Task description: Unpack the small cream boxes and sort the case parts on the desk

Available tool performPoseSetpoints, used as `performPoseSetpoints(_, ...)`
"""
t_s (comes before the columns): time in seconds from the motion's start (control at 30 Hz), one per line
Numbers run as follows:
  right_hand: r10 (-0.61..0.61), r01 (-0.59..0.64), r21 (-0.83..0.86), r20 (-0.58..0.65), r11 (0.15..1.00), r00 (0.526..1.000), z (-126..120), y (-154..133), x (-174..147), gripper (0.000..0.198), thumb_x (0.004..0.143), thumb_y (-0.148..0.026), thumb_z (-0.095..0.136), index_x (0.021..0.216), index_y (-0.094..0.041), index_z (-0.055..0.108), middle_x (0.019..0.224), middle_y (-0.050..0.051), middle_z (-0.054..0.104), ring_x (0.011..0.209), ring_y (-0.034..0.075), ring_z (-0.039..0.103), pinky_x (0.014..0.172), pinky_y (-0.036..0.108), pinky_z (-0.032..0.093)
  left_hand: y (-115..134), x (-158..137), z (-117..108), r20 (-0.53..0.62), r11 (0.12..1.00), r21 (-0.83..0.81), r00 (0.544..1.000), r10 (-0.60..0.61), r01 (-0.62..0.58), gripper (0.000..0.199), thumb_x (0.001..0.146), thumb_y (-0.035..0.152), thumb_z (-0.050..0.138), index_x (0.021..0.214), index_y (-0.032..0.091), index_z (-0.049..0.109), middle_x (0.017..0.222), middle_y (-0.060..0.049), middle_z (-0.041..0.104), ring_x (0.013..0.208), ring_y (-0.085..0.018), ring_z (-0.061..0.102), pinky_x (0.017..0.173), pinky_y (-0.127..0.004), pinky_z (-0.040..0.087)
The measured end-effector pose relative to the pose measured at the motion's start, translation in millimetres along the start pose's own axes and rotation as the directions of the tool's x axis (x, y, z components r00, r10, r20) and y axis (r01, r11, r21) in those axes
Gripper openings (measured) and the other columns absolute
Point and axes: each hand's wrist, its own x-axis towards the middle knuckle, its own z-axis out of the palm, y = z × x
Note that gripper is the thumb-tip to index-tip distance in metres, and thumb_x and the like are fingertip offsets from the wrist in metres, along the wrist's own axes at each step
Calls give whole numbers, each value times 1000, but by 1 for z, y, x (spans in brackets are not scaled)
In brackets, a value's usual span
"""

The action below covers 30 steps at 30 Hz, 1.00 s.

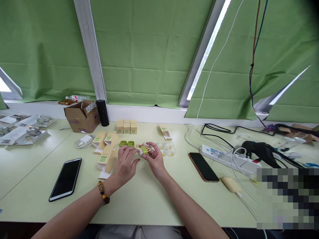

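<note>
Between my hands is a small green and white piece [144, 150] with a pale ring-shaped loop on its right side. My right hand [156, 161] pinches it between thumb and fingers. My left hand [126, 162], with a beaded bracelet at the wrist, reaches in from the left; its fingertips touch the piece's left side and its thumb stands apart. Just beyond my left hand sit two small green square trays [130, 143]. Clear plastic pieces with yellow spots [170, 151] lie beyond my right hand. Opened kraft boxes with green labels [106, 159] lie left of my left hand.
Three closed kraft boxes [127, 126] stand at the back, and a flattened one [164, 131] lies to their right. Phones lie at left [66, 179] and right [203, 167]. A power strip [226, 159] with cables, a carton [83, 118] and a black cylinder [102, 113] are around.
</note>
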Motion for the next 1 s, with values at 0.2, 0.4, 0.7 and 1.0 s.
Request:
performPoseSetpoints(0.2, 35, -34, 38, -31, 999, 999, 0, 6, 1, 58, 69, -32, 93, 115, -28, 58, 116, 4, 73, 107, 21, 72, 95, 34, 58, 2, 2, -2, -15, 979, 162, 992, 124, -120, 37, 93, 18, 69, 129, 21, 61, 124, -14, 65, 120, -32, 52, 103, -51, 46)
performPoseSetpoints(0.4, 32, -34, -26, -60, 999, 998, -1, 11, 0, 51, 76, -41, 89, 116, -27, 59, 104, 2, 70, 90, 18, 72, 83, 31, 61, 0, 4, -4, -16, 963, 205, 984, 180, -173, 39, 95, 19, 68, 133, 22, 60, 120, -13, 68, 117, -30, 58, 100, -49, 47)
performPoseSetpoints(0.7, -29, 25, -157, -22, 987, 999, 5, 14, -3, 38, 88, -49, 75, 116, -26, 65, 123, 7, 68, 94, 21, 73, 78, 36, 66, -2, 6, -5, -2, 943, 263, 977, 213, -205, 36, 97, 20, 67, 132, 21, 62, 118, -13, 70, 111, -29, 63, 96, -49, 48)
performPoseSetpoints(1.0, -171, 154, -515, 15, 843, 985, -1, 17, -8, 38, 98, -43, 64, 131, -25, 69, 115, 10, 77, 80, 21, 76, 74, 38, 67, -5, 4, -3, 24, 960, 217, 984, 177, -178, 35, 98, 19, 64, 132, 19, 61, 114, -14, 69, 105, -27, 65, 89, -44, 58)
